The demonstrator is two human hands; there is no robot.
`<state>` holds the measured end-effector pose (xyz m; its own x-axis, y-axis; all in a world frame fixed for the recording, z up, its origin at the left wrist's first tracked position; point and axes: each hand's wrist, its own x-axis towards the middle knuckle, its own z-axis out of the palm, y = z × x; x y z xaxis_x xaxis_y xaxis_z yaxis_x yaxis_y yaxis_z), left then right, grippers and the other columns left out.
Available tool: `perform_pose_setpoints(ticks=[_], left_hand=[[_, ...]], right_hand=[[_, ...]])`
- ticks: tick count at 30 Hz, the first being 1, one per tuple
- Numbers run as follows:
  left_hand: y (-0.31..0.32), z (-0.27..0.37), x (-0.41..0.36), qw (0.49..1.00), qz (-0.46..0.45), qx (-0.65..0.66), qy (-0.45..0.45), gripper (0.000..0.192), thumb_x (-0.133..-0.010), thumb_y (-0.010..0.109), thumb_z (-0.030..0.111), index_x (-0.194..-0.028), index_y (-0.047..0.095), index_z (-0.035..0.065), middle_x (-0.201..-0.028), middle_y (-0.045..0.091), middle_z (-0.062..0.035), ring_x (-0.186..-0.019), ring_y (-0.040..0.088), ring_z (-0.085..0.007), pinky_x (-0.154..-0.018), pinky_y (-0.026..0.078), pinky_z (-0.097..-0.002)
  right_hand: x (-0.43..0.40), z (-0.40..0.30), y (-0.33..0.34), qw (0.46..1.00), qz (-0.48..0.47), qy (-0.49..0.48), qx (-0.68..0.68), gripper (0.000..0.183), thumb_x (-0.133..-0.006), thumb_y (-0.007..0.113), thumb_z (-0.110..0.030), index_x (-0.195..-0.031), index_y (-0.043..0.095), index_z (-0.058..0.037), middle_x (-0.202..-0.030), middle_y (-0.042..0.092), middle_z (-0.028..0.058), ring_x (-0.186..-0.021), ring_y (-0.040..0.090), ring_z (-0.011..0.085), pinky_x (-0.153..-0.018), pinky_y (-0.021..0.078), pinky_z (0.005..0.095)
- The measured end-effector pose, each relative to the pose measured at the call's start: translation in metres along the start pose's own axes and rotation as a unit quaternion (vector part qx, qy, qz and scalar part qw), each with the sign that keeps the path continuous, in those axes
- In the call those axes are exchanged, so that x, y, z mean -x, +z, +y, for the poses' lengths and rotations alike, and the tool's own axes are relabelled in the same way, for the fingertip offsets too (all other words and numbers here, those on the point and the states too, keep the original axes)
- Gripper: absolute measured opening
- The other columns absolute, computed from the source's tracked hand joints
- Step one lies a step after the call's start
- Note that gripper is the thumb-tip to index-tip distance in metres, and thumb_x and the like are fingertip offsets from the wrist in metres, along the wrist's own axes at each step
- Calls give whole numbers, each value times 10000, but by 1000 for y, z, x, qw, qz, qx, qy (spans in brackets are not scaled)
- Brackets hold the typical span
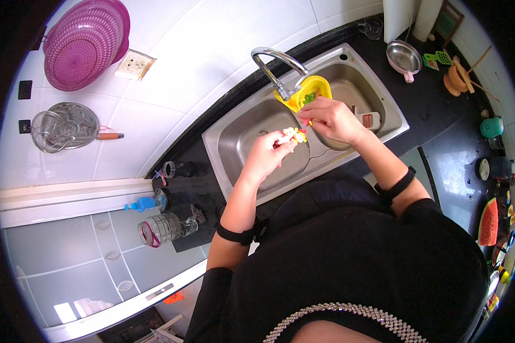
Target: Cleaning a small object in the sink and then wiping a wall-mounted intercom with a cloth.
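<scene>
Above the left basin point(244, 141) of a double stainless-steel sink, my left hand point(264, 154) pinches several small white, yellow and red figures point(295, 134), perhaps plastic. Their exact kind is too small to tell. My right hand point(332, 120) is just to the right, its fingertips closed on a small red-and-yellow piece point(307, 122). That hand partly hides a yellow sink strainer basket point(324, 83), which holds green scraps point(310, 97). Over the basket arches a chrome faucet point(279, 53). A white and red object point(369, 121) sits in the right basin, partly behind my right wrist.
Glass jars point(161, 229) and a blue bottle point(144, 205) lie on the left counter. To the right are a steel bowl with pink handle point(404, 58), a wooden mortar point(457, 79) and a watermelon wedge point(489, 223). Purple colanders point(84, 47) hang on the wall.
</scene>
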<state>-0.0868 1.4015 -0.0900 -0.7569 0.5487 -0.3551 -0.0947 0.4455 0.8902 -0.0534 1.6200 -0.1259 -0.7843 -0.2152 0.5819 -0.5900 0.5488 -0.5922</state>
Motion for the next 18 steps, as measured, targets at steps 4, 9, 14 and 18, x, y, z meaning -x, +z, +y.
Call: perform_pose_setpoints(ticks=[4, 9, 14, 18], left_hand=[[-1, -6, -7, 988, 29, -138, 68, 207, -792, 681, 174, -885, 632, -4, -678, 609, -70, -569, 538, -113, -546, 449, -282], [0, -1, -6, 972, 40, -196, 121, 207, -800, 675, 143, -939, 626, -2, -726, 607, -13, -653, 551, -79, -588, 439, -240], [1, -5, -2, 962, 82, -194, 171, 200, -777, 694, 138, -912, 631, 6, -739, 600, -53, -642, 550, -102, -588, 445, -261], [-2, 2, -1, 941, 102, -242, 213, 206, -764, 697, 137, -907, 626, 7, -773, 591, -87, -640, 567, -161, -588, 451, -287]], right_hand=[[-12, -14, 3, 997, 26, -7, -77, 315, -692, 560, 28, -981, 661, -46, -991, 642, 105, -911, 606, 273, -835, 480, 346], [-16, -19, 3, 994, -54, -34, -86, 313, -681, 569, 32, -966, 672, -44, -982, 646, 101, -899, 604, 276, -827, 484, 357], [-4, 5, 2, 987, -93, 31, -125, 278, -694, 554, 37, -940, 670, -19, -932, 658, 121, -911, 613, 272, -837, 480, 348], [0, 9, 1, 989, -50, 36, -135, 244, -726, 547, -8, -943, 656, -27, -922, 651, 118, -885, 609, 284, -812, 485, 358]])
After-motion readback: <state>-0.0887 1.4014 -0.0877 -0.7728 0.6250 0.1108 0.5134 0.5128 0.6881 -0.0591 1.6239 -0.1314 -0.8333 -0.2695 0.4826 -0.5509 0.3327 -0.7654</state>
